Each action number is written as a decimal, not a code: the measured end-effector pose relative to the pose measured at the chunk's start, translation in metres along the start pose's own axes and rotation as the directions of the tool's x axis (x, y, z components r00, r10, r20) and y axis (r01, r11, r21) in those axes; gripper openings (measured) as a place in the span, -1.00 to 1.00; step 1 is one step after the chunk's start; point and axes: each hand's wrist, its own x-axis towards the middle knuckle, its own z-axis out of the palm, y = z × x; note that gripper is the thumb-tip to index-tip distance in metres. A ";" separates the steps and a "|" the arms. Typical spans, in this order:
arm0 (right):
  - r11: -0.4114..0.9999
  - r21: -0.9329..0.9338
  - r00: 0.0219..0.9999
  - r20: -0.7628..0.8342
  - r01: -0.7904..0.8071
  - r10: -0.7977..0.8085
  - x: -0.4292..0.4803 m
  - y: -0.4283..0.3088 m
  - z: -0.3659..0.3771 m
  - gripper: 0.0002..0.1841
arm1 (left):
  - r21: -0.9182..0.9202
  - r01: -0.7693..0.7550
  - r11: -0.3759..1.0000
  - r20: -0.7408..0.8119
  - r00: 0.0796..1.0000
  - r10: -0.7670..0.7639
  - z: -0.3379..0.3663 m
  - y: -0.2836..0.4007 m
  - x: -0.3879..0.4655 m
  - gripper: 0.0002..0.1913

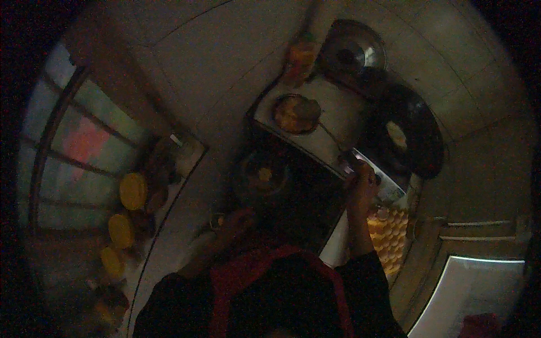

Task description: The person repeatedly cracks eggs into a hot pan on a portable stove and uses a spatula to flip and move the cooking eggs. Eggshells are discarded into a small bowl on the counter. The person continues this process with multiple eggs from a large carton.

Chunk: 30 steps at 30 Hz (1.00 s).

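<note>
Dim light hides much detail. My right hand (363,177) is at the front edge of a light countertop, close to a shiny, flat metal-looking object (380,173); whether the fingers grip it is unclear. Near the low centre is my left hand (241,222), its fingers bent, beside a small roundish object (217,221). Above that hand, a dark round pan or burner (262,173) shows a pale centre on a dark surface. A round bowl (296,114) with brownish contents sits on the countertop (334,97) further up.
A round metal lid or pan (353,50) and a large dark pan (410,126) lean at the back right. An orange container (301,59) stands at the back. Egg trays (388,236) lie at right. Several yellow round objects (133,191) line the left by a barred window (84,139).
</note>
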 end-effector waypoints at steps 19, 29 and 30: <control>0.848 -0.423 0.929 -0.036 0.319 -0.368 -0.017 -0.234 -0.234 -0.38 | 0.230 0.088 0.969 -0.029 0.996 -0.084 0.017 -0.006 -0.020 -0.59; 0.977 -0.213 0.998 -0.070 -0.016 0.001 0.141 -0.250 -0.340 -0.55 | 0.024 0.023 0.999 -0.013 1.000 -0.023 0.017 0.013 -0.036 -0.64; 0.983 -0.179 0.997 -0.079 -0.040 0.026 0.147 -0.241 -0.344 -0.55 | 0.026 0.014 1.000 -0.015 1.000 -0.014 0.016 0.011 -0.037 -0.65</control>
